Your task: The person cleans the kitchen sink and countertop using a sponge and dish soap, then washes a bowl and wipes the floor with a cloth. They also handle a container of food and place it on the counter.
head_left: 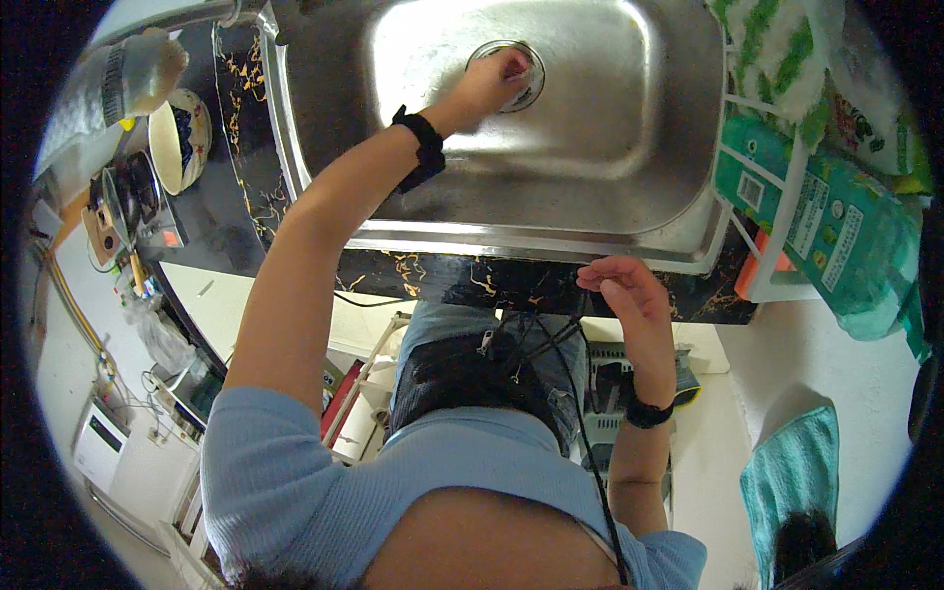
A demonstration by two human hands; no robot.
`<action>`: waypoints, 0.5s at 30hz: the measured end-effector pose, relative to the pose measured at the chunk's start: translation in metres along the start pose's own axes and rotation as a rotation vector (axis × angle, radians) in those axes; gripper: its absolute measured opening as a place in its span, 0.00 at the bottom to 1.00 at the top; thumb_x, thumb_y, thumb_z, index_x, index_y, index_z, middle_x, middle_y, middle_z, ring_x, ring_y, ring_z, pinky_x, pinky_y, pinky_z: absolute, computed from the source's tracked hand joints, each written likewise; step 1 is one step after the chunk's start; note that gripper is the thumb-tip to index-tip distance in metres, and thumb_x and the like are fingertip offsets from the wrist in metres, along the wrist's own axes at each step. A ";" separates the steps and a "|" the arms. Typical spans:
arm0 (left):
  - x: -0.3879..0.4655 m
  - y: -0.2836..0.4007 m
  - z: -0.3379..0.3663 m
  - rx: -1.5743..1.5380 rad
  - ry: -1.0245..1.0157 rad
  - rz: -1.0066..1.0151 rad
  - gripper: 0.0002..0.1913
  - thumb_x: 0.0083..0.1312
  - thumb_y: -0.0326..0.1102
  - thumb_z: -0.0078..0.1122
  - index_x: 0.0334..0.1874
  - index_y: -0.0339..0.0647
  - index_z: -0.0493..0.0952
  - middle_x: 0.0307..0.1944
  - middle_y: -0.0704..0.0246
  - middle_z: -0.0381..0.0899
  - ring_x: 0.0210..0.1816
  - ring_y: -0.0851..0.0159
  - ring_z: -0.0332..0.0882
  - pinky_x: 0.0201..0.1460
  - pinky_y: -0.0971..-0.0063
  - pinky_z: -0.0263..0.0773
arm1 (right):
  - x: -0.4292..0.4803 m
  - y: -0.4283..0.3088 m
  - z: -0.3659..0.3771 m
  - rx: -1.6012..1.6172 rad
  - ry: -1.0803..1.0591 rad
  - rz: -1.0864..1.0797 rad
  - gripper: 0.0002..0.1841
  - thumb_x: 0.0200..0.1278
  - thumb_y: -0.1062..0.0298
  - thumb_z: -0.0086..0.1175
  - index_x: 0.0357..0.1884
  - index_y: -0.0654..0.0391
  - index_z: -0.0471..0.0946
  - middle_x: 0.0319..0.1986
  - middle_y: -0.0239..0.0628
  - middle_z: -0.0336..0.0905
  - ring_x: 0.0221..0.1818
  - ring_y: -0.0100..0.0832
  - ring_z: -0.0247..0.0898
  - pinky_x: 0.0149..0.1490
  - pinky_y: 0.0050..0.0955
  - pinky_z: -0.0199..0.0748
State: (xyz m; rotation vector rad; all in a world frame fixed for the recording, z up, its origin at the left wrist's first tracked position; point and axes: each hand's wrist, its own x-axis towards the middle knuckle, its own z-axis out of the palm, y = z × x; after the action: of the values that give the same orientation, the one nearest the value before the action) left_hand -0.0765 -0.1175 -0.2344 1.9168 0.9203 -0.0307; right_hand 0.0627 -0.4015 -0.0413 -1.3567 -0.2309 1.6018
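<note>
My left hand [495, 80] reaches into the stainless steel sink [582, 199] and is over the round drain [537, 87], its fingers curled at the drain's middle. Whether the fingers grip the drain strainer cannot be made out. A black band circles that wrist. My right hand [630, 295] is held above the black marbled counter edge [479, 284], in front of the sink's near right rim, with fingers half bent and apart and nothing seen in them. The right wrist also wears a black band, and black cables hang beside it.
A white wire rack [793, 184] at the right holds a green plastic package [818, 221] and a green-and-white cloth [774, 51]. Bowls [184, 140] stand on the left counter near a knife [125, 228]. A teal towel [793, 472] hangs at lower right.
</note>
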 end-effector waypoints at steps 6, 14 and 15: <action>0.005 0.007 0.011 0.212 0.092 0.066 0.08 0.57 0.30 0.55 0.38 0.40 0.75 0.32 0.58 0.81 0.37 0.52 0.79 0.41 0.63 0.73 | -0.002 -0.001 -0.001 0.000 0.004 0.012 0.10 0.63 0.73 0.50 0.46 0.62 0.73 0.42 0.38 0.78 0.47 0.28 0.73 0.56 0.27 0.68; -0.016 -0.001 -0.032 0.581 -0.094 0.176 0.11 0.60 0.36 0.56 0.43 0.43 0.72 0.37 0.57 0.79 0.37 0.49 0.78 0.41 0.58 0.73 | -0.007 -0.001 -0.005 0.011 0.014 -0.015 0.11 0.63 0.74 0.50 0.46 0.63 0.73 0.43 0.39 0.78 0.47 0.30 0.73 0.56 0.28 0.68; -0.016 -0.003 -0.039 0.594 -0.078 0.150 0.10 0.55 0.30 0.58 0.40 0.43 0.71 0.35 0.60 0.79 0.37 0.52 0.79 0.40 0.60 0.74 | -0.007 0.000 -0.005 0.007 0.006 -0.008 0.10 0.63 0.74 0.50 0.46 0.63 0.73 0.43 0.39 0.78 0.47 0.30 0.73 0.56 0.28 0.68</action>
State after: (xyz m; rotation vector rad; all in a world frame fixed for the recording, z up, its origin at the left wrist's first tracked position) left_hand -0.1036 -0.0957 -0.2096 2.5070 0.7628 -0.3187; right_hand 0.0665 -0.4093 -0.0383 -1.3533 -0.2267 1.5906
